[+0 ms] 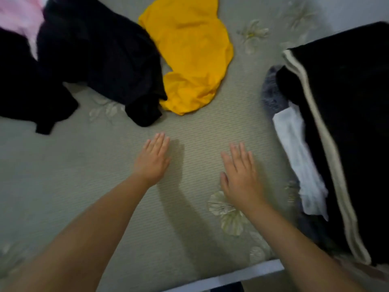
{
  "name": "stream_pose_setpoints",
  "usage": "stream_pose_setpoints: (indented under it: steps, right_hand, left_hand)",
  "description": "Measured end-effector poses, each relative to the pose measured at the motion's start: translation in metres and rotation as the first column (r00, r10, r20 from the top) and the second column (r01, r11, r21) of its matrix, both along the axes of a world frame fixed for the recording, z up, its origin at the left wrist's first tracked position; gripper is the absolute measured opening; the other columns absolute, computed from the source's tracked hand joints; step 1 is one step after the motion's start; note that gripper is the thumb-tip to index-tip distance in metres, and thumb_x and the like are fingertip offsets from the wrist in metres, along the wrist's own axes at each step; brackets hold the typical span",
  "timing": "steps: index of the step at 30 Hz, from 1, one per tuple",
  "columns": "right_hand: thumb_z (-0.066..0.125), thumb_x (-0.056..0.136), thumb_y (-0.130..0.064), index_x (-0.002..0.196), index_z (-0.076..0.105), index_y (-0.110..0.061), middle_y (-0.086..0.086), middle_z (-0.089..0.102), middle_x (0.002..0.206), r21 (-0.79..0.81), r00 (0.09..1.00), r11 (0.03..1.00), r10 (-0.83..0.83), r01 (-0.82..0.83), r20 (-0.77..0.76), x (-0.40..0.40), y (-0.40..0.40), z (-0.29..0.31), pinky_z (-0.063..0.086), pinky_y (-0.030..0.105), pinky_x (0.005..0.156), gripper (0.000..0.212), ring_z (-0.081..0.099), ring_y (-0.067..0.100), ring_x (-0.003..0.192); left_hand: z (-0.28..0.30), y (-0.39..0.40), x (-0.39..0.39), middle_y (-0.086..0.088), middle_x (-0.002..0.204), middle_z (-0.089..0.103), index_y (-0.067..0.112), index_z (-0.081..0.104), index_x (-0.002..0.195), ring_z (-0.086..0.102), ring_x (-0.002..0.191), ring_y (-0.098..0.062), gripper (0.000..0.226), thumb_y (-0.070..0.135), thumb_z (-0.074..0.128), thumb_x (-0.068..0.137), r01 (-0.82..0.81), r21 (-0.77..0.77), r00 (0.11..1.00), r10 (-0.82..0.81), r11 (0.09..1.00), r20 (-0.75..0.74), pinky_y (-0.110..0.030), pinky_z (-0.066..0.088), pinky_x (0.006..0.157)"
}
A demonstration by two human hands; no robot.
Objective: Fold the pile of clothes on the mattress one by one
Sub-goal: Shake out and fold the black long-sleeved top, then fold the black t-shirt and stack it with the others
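Your left hand (152,159) and right hand (240,175) lay flat, fingers spread, empty, on the bare mattress (63,175). The unfolded black garment (101,60) and yellow garment (189,55) lay beyond your fingertips, untouched.

Grey-green flowered mattress (63,165), yellow garment (189,55), black clothes (101,60), pink cloth (19,15), white-striped black garment (347,123).

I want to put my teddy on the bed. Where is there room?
Best spot: the bare mattress on the near left, below the black clothes. There's also a strip between the left hand and right hand, below the yellow shirt. The folded stack crowds the right side.
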State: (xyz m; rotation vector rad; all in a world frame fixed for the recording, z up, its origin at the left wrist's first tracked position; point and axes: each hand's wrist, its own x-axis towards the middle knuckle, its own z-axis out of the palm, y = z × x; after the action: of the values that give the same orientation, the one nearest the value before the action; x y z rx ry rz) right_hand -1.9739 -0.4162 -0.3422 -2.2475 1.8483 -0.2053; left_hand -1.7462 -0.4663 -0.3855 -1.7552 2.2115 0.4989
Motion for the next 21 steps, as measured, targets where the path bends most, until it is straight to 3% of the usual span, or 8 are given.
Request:
stream_pose_setpoints:
  steps: [2,4,7,10,13,17,19,21]
  right_hand:
    - [0.063,0.078,-0.007,0.122,0.053,0.005,0.028,0.047,0.132,0.090,0.996,0.992,0.081,-0.083,0.025,0.052,-0.019,-0.018,0.028,0.059,0.102,0.047,0.038,0.047,0.126]
    - [0.049,0.090,-0.018,0.138,0.035,-0.003,0.018,0.027,0.148,0.196,0.994,0.974,0.111,-0.112,0.018,0.096,-0.039,-0.035,0.010,0.046,0.114,0.052,0.017,0.034,0.140]
    - [0.041,0.093,-0.026,0.144,0.023,-0.008,0.011,0.017,0.153,0.182,0.993,0.978,0.109,-0.100,-0.040,0.144,-0.068,-0.054,0.004,0.040,0.114,0.056,0.008,0.026,0.143]
    - [0.044,0.093,-0.029,0.143,0.025,-0.009,0.011,0.020,0.152,0.125,0.990,0.988,0.103,-0.091,-0.092,0.174,-0.095,-0.063,0.007,0.040,0.113,0.058,0.010,0.026,0.142]
    - [0.054,0.088,-0.032,0.143,0.027,-0.011,0.014,0.022,0.151,0.045,0.982,0.993,0.116,-0.110,-0.150,0.195,-0.124,-0.065,0.014,0.042,0.112,0.064,0.015,0.029,0.141]
    - [0.059,0.087,-0.028,0.144,0.026,-0.020,0.015,0.020,0.151,0.137,0.990,0.990,0.005,0.014,-0.141,0.219,-0.169,-0.066,0.025,0.040,0.108,0.066,0.023,0.031,0.137]
    - [0.053,0.091,-0.021,0.136,0.043,-0.015,0.015,0.037,0.141,0.190,0.992,0.978,-0.066,0.086,-0.109,0.228,-0.189,-0.065,0.033,0.037,0.102,0.047,0.038,0.029,0.126]
    - [0.047,0.093,-0.016,0.123,0.057,-0.008,0.014,0.052,0.126,0.167,0.994,0.983,-0.059,0.074,-0.094,0.237,-0.195,-0.064,0.035,0.036,0.094,0.033,0.049,0.028,0.114]
  left_hand:
    - [-0.008,0.014,0.055,-0.012,0.154,-0.003,0.008,0.003,0.146,-0.004,0.143,-0.021,0.059,0.031,0.031,0.098,-0.118,-0.022,0.993,0.119,0.993,0.007,-0.027,-0.008,0.111]
    - [-0.015,0.025,0.100,-0.014,0.154,0.002,0.006,0.007,0.145,-0.001,0.143,-0.023,0.060,0.032,0.033,0.098,-0.210,-0.056,0.978,0.210,0.976,-0.003,-0.030,-0.006,0.111]
    - [-0.030,0.035,0.150,-0.014,0.154,0.003,0.004,0.008,0.145,0.000,0.143,-0.023,0.061,0.033,0.033,0.097,-0.337,-0.056,0.941,0.335,0.940,-0.042,-0.030,-0.005,0.112]
    - [-0.049,0.039,0.179,-0.012,0.154,0.002,0.005,0.008,0.145,-0.002,0.143,-0.021,0.066,0.044,0.027,0.096,-0.415,-0.030,0.909,0.413,0.909,-0.064,-0.032,-0.006,0.112]
    - [-0.060,0.039,0.193,-0.009,0.154,0.008,0.005,0.015,0.145,0.003,0.143,-0.020,0.085,0.058,0.001,0.079,-0.415,-0.092,0.908,0.406,0.905,-0.104,-0.031,-0.008,0.111]
    - [-0.057,0.036,0.197,-0.008,0.153,0.012,0.007,0.018,0.144,0.008,0.142,-0.021,0.088,0.056,-0.003,0.073,-0.446,-0.055,0.886,0.432,0.893,-0.168,-0.029,-0.011,0.110]
    - [-0.055,0.033,0.199,-0.013,0.147,0.028,0.001,0.032,0.138,0.026,0.137,-0.029,0.081,0.051,0.009,0.078,-0.429,-0.051,0.892,0.414,0.902,-0.181,-0.039,0.005,0.113]
    - [-0.052,0.030,0.199,-0.021,0.130,0.051,-0.006,0.052,0.122,0.050,0.119,-0.038,0.070,0.042,0.027,0.079,-0.408,-0.073,0.902,0.389,0.910,-0.190,-0.054,0.032,0.100]
